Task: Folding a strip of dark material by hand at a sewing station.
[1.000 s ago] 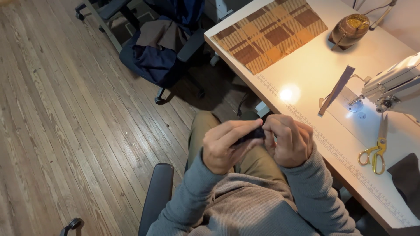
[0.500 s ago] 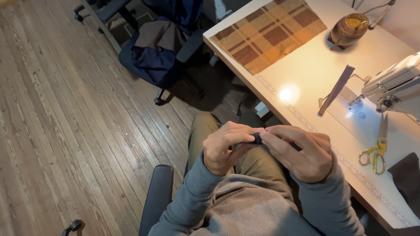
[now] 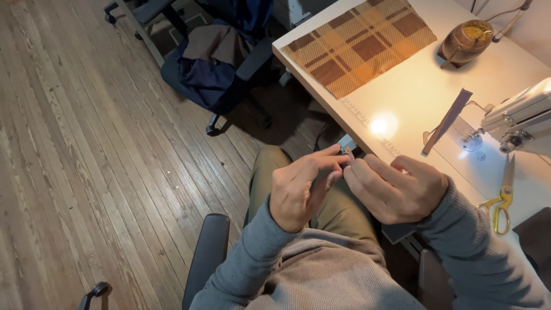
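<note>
My left hand (image 3: pixel 303 188) and my right hand (image 3: pixel 395 188) meet above my lap, fingertips pinched together on a small pale piece (image 3: pixel 348 154) that is mostly hidden between them. I cannot tell what the piece is. Both sleeves are grey. The hands hover just short of the white table edge (image 3: pixel 321 95). A narrow dark fabric strip (image 3: pixel 446 122) lies on the table by the sewing machine (image 3: pixel 519 117), beyond my right hand.
A plaid cloth (image 3: pixel 361 43) lies at the table's far end beside a brown round pouch (image 3: pixel 465 41). Yellow-handled scissors (image 3: pixel 502 198) rest at the right. An office chair with dark clothes (image 3: pixel 215 63) stands on the wooden floor. My chair's armrest (image 3: pixel 206 258) is at lower left.
My right hand has opened out and moved lower and to the right. The dark item seen between the fingers earlier is no longer visible; only a small pale piece shows now.
</note>
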